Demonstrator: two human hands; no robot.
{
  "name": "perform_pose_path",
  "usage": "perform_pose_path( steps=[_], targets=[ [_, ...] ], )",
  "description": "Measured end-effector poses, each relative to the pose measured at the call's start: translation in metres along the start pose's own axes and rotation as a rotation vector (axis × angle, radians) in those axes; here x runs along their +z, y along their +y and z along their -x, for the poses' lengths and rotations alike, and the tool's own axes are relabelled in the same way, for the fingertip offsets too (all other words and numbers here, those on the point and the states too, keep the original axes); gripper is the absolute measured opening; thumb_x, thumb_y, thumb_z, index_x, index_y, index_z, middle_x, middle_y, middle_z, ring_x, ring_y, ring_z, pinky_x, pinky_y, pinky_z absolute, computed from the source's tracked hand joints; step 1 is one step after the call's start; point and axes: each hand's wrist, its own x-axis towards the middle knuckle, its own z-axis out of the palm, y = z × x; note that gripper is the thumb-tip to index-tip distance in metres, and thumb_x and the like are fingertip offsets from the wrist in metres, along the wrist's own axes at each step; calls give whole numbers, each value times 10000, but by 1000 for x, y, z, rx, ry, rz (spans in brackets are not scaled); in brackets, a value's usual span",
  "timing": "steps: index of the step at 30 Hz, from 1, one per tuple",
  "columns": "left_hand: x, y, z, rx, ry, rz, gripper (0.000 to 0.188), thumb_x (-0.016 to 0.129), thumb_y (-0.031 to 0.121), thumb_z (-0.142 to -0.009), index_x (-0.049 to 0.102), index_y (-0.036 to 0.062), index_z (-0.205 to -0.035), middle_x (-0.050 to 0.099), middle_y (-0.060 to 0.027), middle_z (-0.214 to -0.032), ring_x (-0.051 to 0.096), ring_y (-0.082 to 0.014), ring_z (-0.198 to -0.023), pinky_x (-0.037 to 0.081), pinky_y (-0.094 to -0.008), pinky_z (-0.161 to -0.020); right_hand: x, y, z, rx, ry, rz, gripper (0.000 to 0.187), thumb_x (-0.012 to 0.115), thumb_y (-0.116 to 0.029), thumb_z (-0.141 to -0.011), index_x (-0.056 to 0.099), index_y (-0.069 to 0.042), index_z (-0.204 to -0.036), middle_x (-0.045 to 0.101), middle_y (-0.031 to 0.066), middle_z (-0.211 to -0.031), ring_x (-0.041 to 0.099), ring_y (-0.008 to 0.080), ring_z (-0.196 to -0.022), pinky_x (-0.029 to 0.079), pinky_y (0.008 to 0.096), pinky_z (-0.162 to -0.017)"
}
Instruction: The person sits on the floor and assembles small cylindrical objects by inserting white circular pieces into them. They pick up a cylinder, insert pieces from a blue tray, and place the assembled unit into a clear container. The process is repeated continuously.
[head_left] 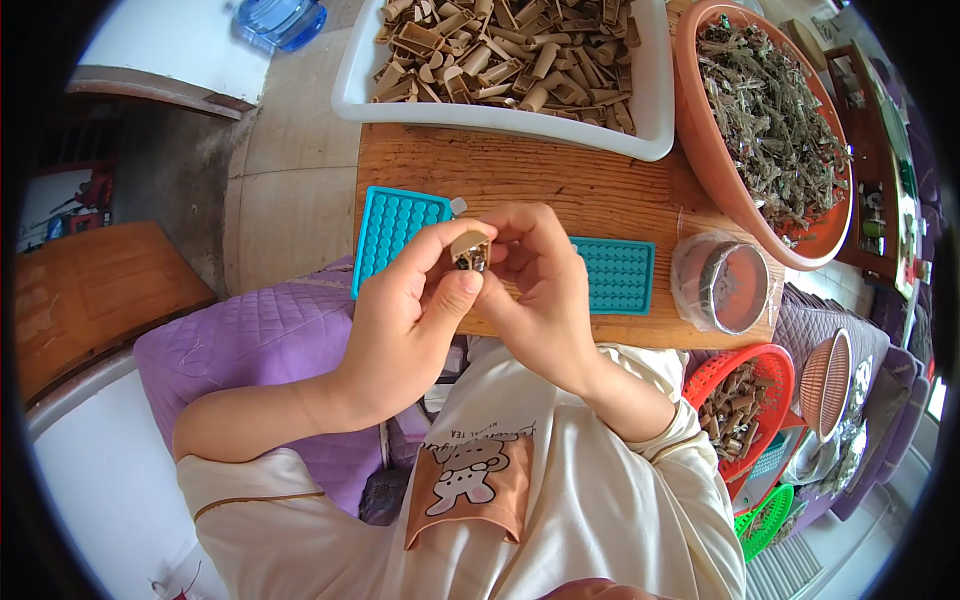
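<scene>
Two hands pinch one small tan tube above a wooden board.

The left hand (pixel 405 320) and the right hand (pixel 535 290) meet over the near edge of the wooden board (pixel 520 175), both grasping a short tan tube (pixel 469 249) between thumbs and fingertips (its open end looks dark, its contents too small to tell). On the board, under the hands, lies a teal dimpled mould (pixel 395 225); at the board's far edge sits a white tray (pixel 655 110) heaped with similar tubes. Right of the board stands an orange basin (pixel 715 175) of dried herb, and on the board's right corner a round jar (pixel 725 285) in clear plastic.
</scene>
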Motion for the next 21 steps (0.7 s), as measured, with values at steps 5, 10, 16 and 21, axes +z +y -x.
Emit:
perform_pose_path(
  steps=[5, 10, 16, 21],
  targets=[
    [1, -5, 0, -204, -17, 107, 271, 431, 114, -881, 419, -10, -1121, 542, -87, -978, 527, -124, -903, 448, -245, -767, -19, 2, -7, 144, -257, 87, 331, 605, -27, -691, 445, -6, -980, 570, 93, -831, 558, 119, -682, 474, 246, -594],
    [0, 7, -2, -404, -162, 233, 349, 438, 173, -881, 362, 53, -1199, 544, -99, -975, 579, -175, -864, 491, -281, -755, -87, 20, -15, 283, -247, 127, 344, 629, -80, -728, 476, -13, -1028, 568, 61, -842, 545, 101, -716, 460, 234, -629],
    [-4, 5, -5, -412, -222, 232, 363, 480, 121, -857, 375, 39, -1194, 542, -107, -989, 575, -186, -883, 490, -281, -759, -110, 64, 7, 139, -53, 848, 331, 610, -24, -679, 493, -34, -988, 566, 126, -802, 573, 234, -699, 460, 308, -593],
    [-4, 5, -6, -462, -276, 264, 364, 491, 115, -851, 379, 24, -1185, 535, -129, -1007, 573, -193, -887, 483, -279, -770, -104, 75, 19, -15, -86, 1115, 276, 567, 14, -698, 495, -41, -958, 555, 133, -783, 554, 293, -703, 454, 344, -582]
  ],
)
